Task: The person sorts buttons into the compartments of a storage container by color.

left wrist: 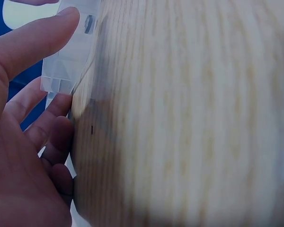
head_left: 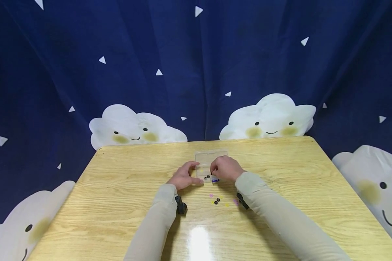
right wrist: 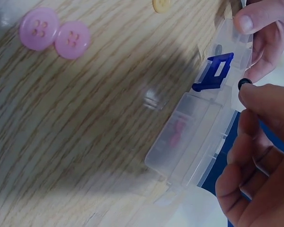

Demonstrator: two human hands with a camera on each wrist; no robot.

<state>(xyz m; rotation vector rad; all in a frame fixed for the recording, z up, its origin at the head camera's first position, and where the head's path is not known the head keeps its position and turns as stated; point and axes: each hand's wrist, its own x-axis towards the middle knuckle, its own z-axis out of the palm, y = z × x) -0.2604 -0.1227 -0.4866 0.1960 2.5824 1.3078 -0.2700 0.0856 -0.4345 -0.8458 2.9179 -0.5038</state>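
Note:
A clear plastic compartment box (head_left: pixel 201 172) stands on the table with its lid (head_left: pixel 206 156) raised at the back. My left hand (head_left: pixel 184 176) holds the box's left end between thumb and fingers. Above the box, my right hand (head_left: pixel 226 168) pinches a small black button (right wrist: pixel 244 84) between thumb and forefinger. A blue latch (right wrist: pixel 213 74) sits on the box's front side. Pink buttons (right wrist: pixel 176 133) show through the wall of one compartment. Black buttons (head_left: pixel 208 176) lie in another compartment, near the left hand's thumb.
In front of the box, loose buttons lie on the wooden table (head_left: pixel 124 203): two black buttons (head_left: pixel 217 201), pink buttons (right wrist: pixel 39 28) and yellow buttons (head_left: pixel 227 204). A dark blue curtain (head_left: pixel 183 43) with white clouds hangs behind the table's far edge.

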